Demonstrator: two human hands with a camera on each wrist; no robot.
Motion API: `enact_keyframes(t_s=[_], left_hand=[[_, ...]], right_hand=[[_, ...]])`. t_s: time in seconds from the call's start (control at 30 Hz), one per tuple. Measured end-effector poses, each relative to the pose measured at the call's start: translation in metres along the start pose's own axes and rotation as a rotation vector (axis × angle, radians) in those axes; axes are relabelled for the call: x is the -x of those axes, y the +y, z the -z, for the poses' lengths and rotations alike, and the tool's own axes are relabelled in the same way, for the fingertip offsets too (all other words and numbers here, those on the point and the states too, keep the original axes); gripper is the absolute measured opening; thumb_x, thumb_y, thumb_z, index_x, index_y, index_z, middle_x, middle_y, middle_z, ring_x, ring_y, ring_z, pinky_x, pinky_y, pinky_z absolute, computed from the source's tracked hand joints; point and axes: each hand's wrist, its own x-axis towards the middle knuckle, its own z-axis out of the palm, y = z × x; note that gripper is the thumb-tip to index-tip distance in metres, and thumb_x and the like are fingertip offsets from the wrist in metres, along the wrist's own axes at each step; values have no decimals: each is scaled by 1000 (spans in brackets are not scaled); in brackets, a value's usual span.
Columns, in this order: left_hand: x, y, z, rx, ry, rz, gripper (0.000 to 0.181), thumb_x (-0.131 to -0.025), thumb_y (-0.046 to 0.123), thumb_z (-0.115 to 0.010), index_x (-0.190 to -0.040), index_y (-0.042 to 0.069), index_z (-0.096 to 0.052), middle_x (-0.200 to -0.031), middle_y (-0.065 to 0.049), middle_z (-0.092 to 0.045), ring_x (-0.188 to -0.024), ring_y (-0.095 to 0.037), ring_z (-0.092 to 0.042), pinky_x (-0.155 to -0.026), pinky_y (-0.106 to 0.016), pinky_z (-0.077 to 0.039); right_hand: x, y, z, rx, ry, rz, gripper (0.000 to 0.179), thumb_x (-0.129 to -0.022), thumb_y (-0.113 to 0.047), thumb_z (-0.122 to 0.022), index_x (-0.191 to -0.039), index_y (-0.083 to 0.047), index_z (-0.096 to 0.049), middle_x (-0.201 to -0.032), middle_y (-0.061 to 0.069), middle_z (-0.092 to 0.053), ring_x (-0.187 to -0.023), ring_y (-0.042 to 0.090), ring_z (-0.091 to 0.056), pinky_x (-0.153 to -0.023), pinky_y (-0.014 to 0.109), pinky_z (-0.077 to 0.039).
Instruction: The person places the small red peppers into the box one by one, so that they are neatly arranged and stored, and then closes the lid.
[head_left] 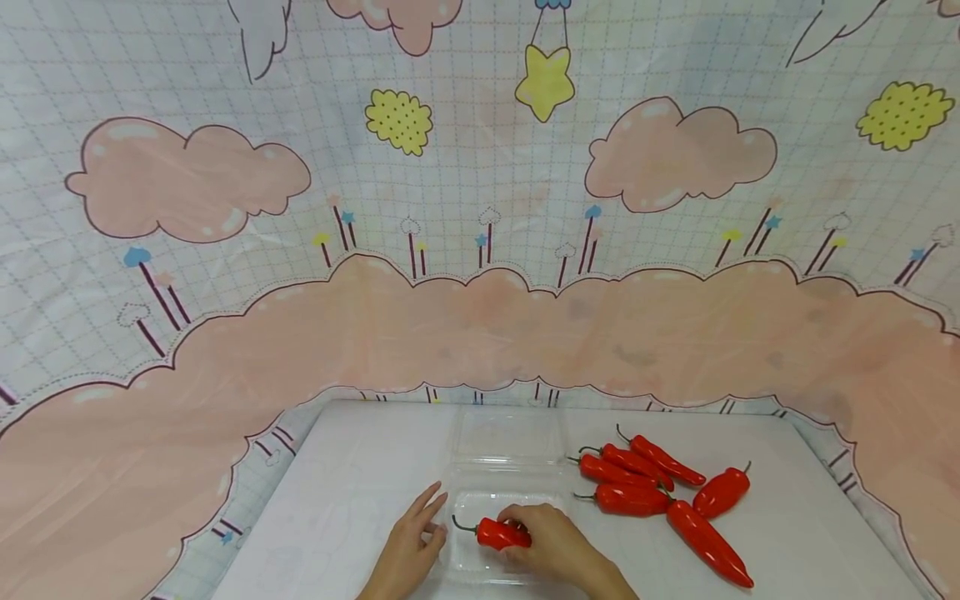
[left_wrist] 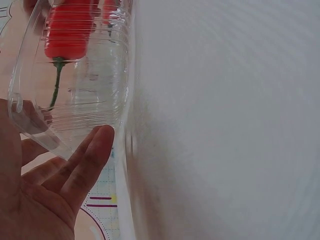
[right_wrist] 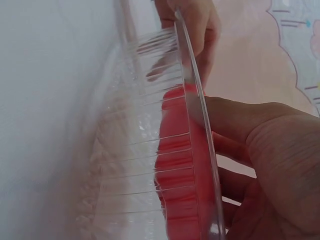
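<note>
My right hand (head_left: pixel 551 537) grips a red chili pepper (head_left: pixel 495 533) over the base of a clear plastic clamshell box (head_left: pixel 480 568). The pepper's curved green stem points left. In the right wrist view, the red pepper (right_wrist: pixel 175 160) shows through the box's ribbed side wall. My left hand (head_left: pixel 411 537) is at the box's left edge, its fingers extended. Seen from the left wrist, the left hand's fingers (left_wrist: pixel 92 155) lie right along the box's end wall. The box's lid (head_left: pixel 510 437) lies folded back, away from me.
Several red chili peppers (head_left: pixel 630 500) lie in a loose group right of the box, one long pepper (head_left: pixel 708 542) pointing toward the near right. The white table (head_left: pixel 352 467) carries everything. Behind it hangs a patterned cloth (head_left: pixel 480 333) with clouds and stars.
</note>
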Motion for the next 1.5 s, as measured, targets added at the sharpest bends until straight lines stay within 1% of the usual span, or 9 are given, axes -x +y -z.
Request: enact_keyframes(t_s=[0.13,0.27,0.37,0.53,0.73,0.87,1.07,1.33,1.5], left_hand=[[0,0,1,4,-4,-3,46,-93,8,-58,-137,-3,-54,-152,-15,-43,-88,-4,-66,-61,-17,-50],[0,-1,0,8,-7,1,46,-92,7,-58,-137,-3,-54,-153,-14,-42,-88,-3,-65,-61,-17,-50],[0,-2,0,10,-11,9,46,-92,7,-58,-137,-2,-53,-154,-13,-42,-88,-2,-64,-62,-17,-51],[0,-2,-1,15,-1,-7,46,-92,7,-58,-137,-3,-54,-153,-14,-42,-87,0,-63,-62,-17,-51],[0,-3,0,42,17,-32,45,-92,6,-59,-136,-4,-54,-151,-17,-44,-86,-1,-64,-61,-17,-51],[0,-1,1,54,9,-24,46,-92,7,-59,-136,-4,-54,-151,-17,-43,-86,-1,-65,-61,-17,-51],[0,0,1,37,0,-18,46,-92,7,-59,-136,-4,-54,-151,-18,-43,-86,1,-64,-62,-17,-52],[-1,1,1,16,-20,10,46,-93,7,-59,-137,-3,-53,-153,-15,-42,-88,-2,-65,-65,-17,-52],[0,1,2,21,-15,-2,46,-93,7,-59,-137,-3,-53,-153,-16,-42,-87,-1,-64,-64,-17,-52]], right_hand=[[-3,1,0,-40,-26,-14,36,-80,-28,-80,-113,-21,-68,-94,-11,-66,-83,9,-54,-85,37,-55],[-6,4,-2,-68,-49,-10,33,-80,-27,-79,-111,-21,-69,-93,-10,-66,-84,9,-55,-87,38,-55],[-8,6,-3,-80,-62,-6,32,-80,-27,-80,-109,-21,-70,-94,-10,-67,-85,9,-56,-85,37,-56],[-9,10,-4,-101,-82,-7,30,-79,-25,-80,-108,-20,-72,-94,-8,-67,-85,9,-57,-83,35,-56],[-9,13,-5,-102,-94,14,26,-81,-25,-79,-105,-20,-73,-89,-10,-68,-80,7,-56,-81,31,-55],[-9,13,-6,-112,-93,16,24,-82,-25,-79,-105,-20,-73,-87,-11,-67,-78,7,-56,-80,29,-56],[-8,11,-7,-139,-122,18,26,-82,-25,-77,-107,-19,-73,-87,-10,-66,-77,7,-57,-77,27,-56],[-7,11,-4,-147,-104,22,29,-85,-27,-75,-112,-16,-70,-89,-9,-66,-78,8,-57,-74,26,-55],[-5,10,1,-142,-91,44,31,-86,-27,-73,-114,-15,-69,-90,-9,-67,-79,7,-57,-73,25,-55]])
